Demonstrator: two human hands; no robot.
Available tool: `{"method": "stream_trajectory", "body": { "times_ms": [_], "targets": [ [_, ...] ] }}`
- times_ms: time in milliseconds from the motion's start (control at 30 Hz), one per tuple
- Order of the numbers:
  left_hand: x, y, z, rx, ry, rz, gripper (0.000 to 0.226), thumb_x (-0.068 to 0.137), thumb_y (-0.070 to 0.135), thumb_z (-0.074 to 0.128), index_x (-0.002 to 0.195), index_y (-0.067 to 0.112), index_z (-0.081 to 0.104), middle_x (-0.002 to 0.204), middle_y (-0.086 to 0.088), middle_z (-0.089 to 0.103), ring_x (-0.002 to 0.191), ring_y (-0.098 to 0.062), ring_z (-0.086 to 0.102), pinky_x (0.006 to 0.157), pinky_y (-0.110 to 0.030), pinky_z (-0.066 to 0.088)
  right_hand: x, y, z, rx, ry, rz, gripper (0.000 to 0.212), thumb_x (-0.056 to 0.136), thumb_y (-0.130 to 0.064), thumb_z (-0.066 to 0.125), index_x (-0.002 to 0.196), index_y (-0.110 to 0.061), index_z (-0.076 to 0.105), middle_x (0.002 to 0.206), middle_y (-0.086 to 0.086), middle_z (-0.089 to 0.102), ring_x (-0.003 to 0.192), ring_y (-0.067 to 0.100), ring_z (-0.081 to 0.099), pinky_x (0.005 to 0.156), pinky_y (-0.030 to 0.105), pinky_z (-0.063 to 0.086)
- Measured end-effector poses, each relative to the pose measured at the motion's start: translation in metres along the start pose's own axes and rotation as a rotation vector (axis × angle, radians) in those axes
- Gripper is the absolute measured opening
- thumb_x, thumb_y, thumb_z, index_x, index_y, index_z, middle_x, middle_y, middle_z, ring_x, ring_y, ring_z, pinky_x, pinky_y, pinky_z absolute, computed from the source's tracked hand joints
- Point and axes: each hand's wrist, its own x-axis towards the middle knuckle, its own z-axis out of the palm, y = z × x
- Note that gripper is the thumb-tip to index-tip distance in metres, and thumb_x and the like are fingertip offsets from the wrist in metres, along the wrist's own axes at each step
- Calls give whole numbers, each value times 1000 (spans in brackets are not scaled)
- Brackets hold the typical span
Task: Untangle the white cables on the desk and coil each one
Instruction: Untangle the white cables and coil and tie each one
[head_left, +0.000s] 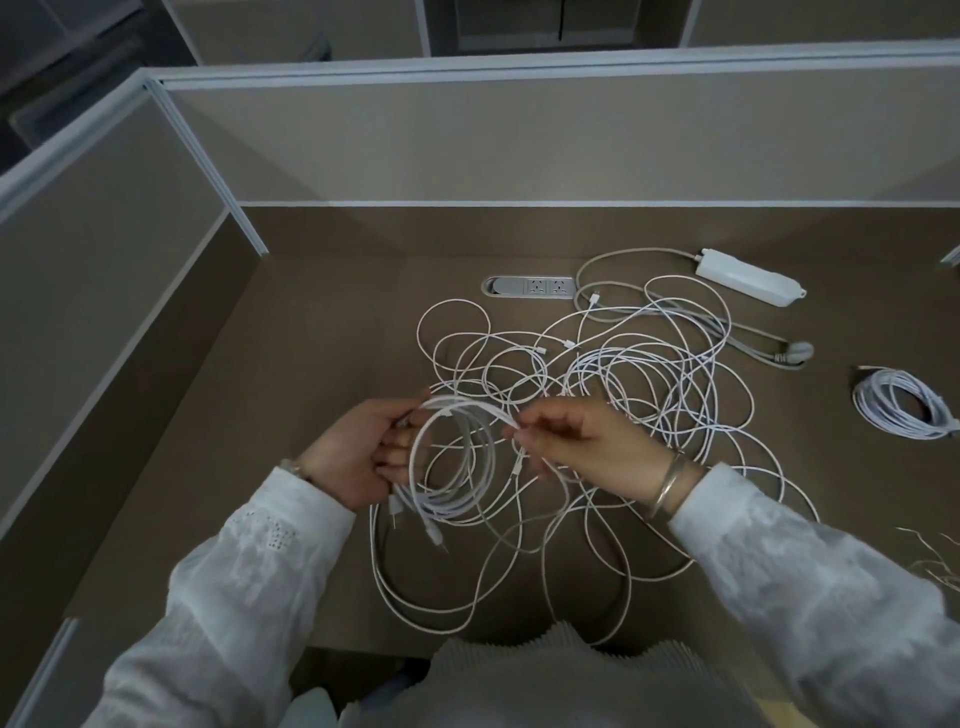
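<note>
both hands grip one coil (457, 467): left hand (353, 462) clamps its loops; right hand (571, 447) pinches its strand; tangled white cables (623, 374) behind.

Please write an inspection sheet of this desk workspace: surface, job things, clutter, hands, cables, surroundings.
Surface: brown desk, with a built-in socket strip at the back.
Job's things: partly wound coil held above the desk; finished coil lying far right.
Clutter: white power strip with grey cord and plug at back right.
Hands: left hand grips the coil; right hand pinches its strand.
Cables: loose tangle spread over the middle of the desk.
Surroundings: beige partition walls behind and to the left.
</note>
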Motion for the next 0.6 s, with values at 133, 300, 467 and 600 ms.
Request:
{"method": "stream_trajectory", "body": {
  "times_ms": [133, 300, 467, 600],
  "targets": [
    [1, -7, 1, 13, -4, -2, 36, 83, 25, 42, 47, 21, 44, 40, 10, 21, 40, -7, 1, 32, -9, 10, 3, -8, 5, 560, 25, 210, 16, 85, -16, 58, 89, -2, 66, 73, 10, 66, 60, 24, 66, 62, 34, 58],
    [-7, -4, 0, 115, -4, -6, 42, 91, 33, 43, 50, 21, 42, 41, 10, 18, 38, -7, 3, 35, -12, 7, 13, -1, -4, 872, 274, 509, 19, 92, -15, 54, 79, -3, 62, 58, 5, 62, 46, 20, 61, 59, 40, 59],
    [-19, 8, -8, 87, 8, 101, 41, 89, 36, 44, 51, 21, 44, 41, 10, 19, 34, -4, 7, 37, -15, 5, 7, 27, -13, 381, 312, 666, 17, 96, -13, 52, 90, 0, 60, 63, 13, 57, 39, 17, 58, 40, 31, 54],
    [-21, 21, -8, 147, 3, 214, 43, 91, 35, 42, 51, 20, 44, 41, 9, 20, 30, -2, 15, 38, -16, 5, 1, 26, -5, 60, -86, 709, 40, 94, -44, 48, 102, -7, 63, 88, 13, 71, 64, 17, 70, 62, 31, 59]
  ]
}}
